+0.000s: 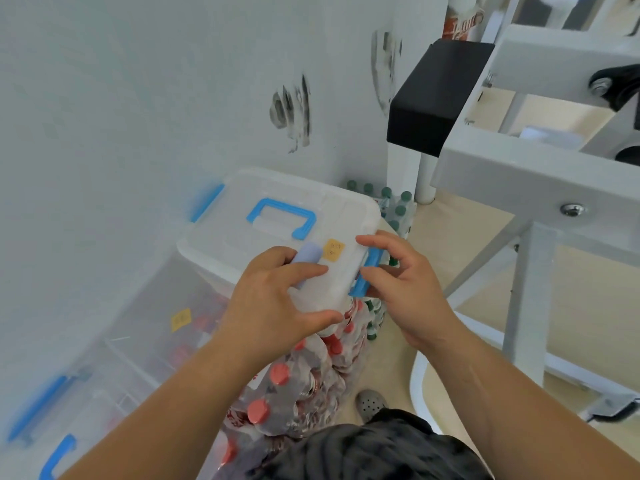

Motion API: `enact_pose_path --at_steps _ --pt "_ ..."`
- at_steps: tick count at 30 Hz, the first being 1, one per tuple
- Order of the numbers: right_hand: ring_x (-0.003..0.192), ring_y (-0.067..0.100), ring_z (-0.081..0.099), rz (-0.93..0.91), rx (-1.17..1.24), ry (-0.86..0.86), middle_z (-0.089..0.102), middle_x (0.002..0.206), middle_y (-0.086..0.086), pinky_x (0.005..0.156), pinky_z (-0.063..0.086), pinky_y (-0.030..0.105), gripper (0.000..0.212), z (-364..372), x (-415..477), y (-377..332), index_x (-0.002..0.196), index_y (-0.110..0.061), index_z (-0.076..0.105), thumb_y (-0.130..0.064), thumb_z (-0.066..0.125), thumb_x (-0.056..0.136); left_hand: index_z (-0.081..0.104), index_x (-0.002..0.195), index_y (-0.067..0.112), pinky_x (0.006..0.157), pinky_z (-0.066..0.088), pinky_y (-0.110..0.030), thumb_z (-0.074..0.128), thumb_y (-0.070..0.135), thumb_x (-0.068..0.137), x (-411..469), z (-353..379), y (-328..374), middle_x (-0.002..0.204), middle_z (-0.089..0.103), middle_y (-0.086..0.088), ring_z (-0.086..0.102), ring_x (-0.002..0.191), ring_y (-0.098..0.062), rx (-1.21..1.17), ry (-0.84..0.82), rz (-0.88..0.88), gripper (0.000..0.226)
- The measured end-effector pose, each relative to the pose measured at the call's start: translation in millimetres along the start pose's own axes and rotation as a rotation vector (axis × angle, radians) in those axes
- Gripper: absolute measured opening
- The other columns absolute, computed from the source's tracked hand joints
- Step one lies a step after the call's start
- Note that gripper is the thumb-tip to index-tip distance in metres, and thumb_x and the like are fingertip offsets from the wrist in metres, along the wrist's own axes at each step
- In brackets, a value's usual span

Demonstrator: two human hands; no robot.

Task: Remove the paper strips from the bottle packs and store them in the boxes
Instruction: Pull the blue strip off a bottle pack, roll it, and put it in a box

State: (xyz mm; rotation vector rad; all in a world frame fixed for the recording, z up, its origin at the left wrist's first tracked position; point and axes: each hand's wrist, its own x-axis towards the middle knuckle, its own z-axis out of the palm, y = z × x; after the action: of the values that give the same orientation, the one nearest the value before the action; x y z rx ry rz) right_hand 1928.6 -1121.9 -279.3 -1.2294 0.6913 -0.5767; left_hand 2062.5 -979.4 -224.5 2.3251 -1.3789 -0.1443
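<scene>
**Left hand** (pixel 277 299): clamped on the near corner of the lid (pixel 277 216) of a translucent storage box (pixel 214 271). The thumb sits under the lid edge and the fingers curl over the top. A pale blue paper strip (pixel 308 256) is pinned beneath those fingers against the lid, with its far end protruding past the fingertips. Whether the strip is folded or rolled cannot be told.

**Right hand** (pixel 412 292): closed on the blue side latch (pixel 365 275) at the lid's right edge. The thumb touches the latch and the index finger arches over it.

**Near the hands:**
- A yellow sticker (pixel 333 250) lies on the lid between the 2 hands, just beside the strip.
- The lid's blue carry handle (pixel 282 216) lies flat just beyond the left fingertips.
- Directly below both hands – shrink-wrapped bottle packs with red caps (pixel 304 375).
- Beyond the right hand's fingertips – a pack of green-capped bottles (pixel 396 207) standing on the floor.
- To the left of the left forearm stands a 2nd translucent box (pixel 138 323) with a yellow label (pixel 180 319) and blue latches. Red items show faintly through its wall.
- To the right of the right hand stands a white metal frame (pixel 526 258), with a black block (pixel 436 98) further off.
- Below the right wrist, a grey perforated shoe (pixel 370 403) rests on the floor.
</scene>
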Motion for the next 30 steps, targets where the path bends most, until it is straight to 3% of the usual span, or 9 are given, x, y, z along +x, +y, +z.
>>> enact_pose_path --at_steps 3,7,10,13,17,19,23,26,30 --pt "0.094 0.019 0.076 0.086 0.050 -0.031 0.074 0.112 -0.011 0.079 0.063 0.039 0.048 -20 -2 -6 0.124 -0.027 0.065 0.010 0.055 0.094 0.072 0.113 0.034 0.087 0.045 -0.016 0.080 0.064 0.051 4 3 7 0.106 0.056 0.012 0.054 0.096 -0.007 -0.055 -0.041 0.021 0.069" --pt "0.095 0.013 0.074 0.079 -0.074 0.028 0.068 0.121 -0.013 0.081 0.062 0.032 0.041 -31 -6 -10 0.119 -0.030 0.065 0.003 0.056 0.096 0.072 0.113 0.035 0.090 0.047 -0.022 0.080 0.065 0.050 6 4 8 0.108 0.058 0.010 0.055 0.099 -0.008 -0.063 -0.082 0.020 0.070" --pt "0.120 -0.003 0.056 -0.092 -0.360 0.107 0.058 0.131 -0.017 0.095 0.053 0.026 0.033 -23 -6 -15 0.115 -0.042 0.063 -0.015 0.064 0.096 0.073 0.110 0.037 0.088 0.045 -0.016 0.084 0.058 0.055 4 -2 2 0.107 0.059 0.012 0.055 0.098 -0.005 -0.078 -0.036 0.013 0.061" --pt "0.136 0.009 0.041 -0.356 -0.654 0.129 0.048 0.143 -0.011 0.113 0.035 0.032 0.029 -7 1 -29 0.119 -0.038 0.061 -0.027 0.067 0.093 0.075 0.103 0.034 0.081 0.039 -0.004 0.085 0.047 0.066 2 -13 -6 0.101 0.060 0.012 0.055 0.092 0.000 -0.124 0.072 -0.011 0.040" --pt "0.137 0.018 0.038 -0.541 -0.879 -0.071 0.049 0.146 -0.005 0.116 0.029 0.037 0.032 34 20 -60 0.123 -0.033 0.064 -0.037 0.066 0.091 0.077 0.099 0.031 0.075 0.039 -0.006 0.082 0.031 0.077 3 -33 -35 0.097 0.063 0.007 0.055 0.081 0.000 -0.073 0.248 -0.128 0.023" --pt "0.143 0.020 0.033 -0.517 -0.996 -0.273 0.043 0.154 -0.004 0.119 0.026 0.042 0.041 60 34 -73 0.132 -0.034 0.060 -0.046 0.062 0.093 0.077 0.099 0.030 0.075 0.045 -0.018 0.082 0.029 0.078 4 -47 -53 0.098 0.064 0.004 0.056 0.077 -0.005 -0.030 0.311 -0.207 0.022" --pt "0.157 0.027 -0.001 -0.419 -1.344 -0.574 0.007 0.171 -0.005 0.125 0.001 0.056 0.069 117 61 -72 0.154 -0.044 0.028 -0.072 0.040 0.093 0.077 0.102 0.025 0.077 0.047 -0.027 0.081 0.028 0.079 5 -69 -81 0.098 0.063 0.003 0.057 0.079 -0.014 0.030 0.369 -0.308 0.024" --pt "0.154 0.035 -0.020 -0.364 -1.562 -0.662 -0.014 0.170 -0.005 0.118 -0.012 0.067 0.082 142 74 -49 0.157 -0.049 0.004 -0.085 0.024 0.087 0.076 0.103 0.027 0.078 0.043 -0.024 0.080 0.029 0.080 7 -70 -98 0.098 0.062 0.002 0.057 0.082 -0.013 0.056 0.360 -0.358 0.024" --pt "0.153 0.037 -0.023 -0.319 -1.656 -0.644 -0.021 0.169 -0.008 0.114 -0.015 0.072 0.084 141 79 -30 0.155 -0.052 -0.008 -0.090 0.010 0.081 0.077 0.103 0.026 0.084 0.047 -0.027 0.078 0.026 0.082 22 -65 -113 0.104 0.066 -0.003 0.062 0.090 -0.018 0.056 0.345 -0.343 0.021"
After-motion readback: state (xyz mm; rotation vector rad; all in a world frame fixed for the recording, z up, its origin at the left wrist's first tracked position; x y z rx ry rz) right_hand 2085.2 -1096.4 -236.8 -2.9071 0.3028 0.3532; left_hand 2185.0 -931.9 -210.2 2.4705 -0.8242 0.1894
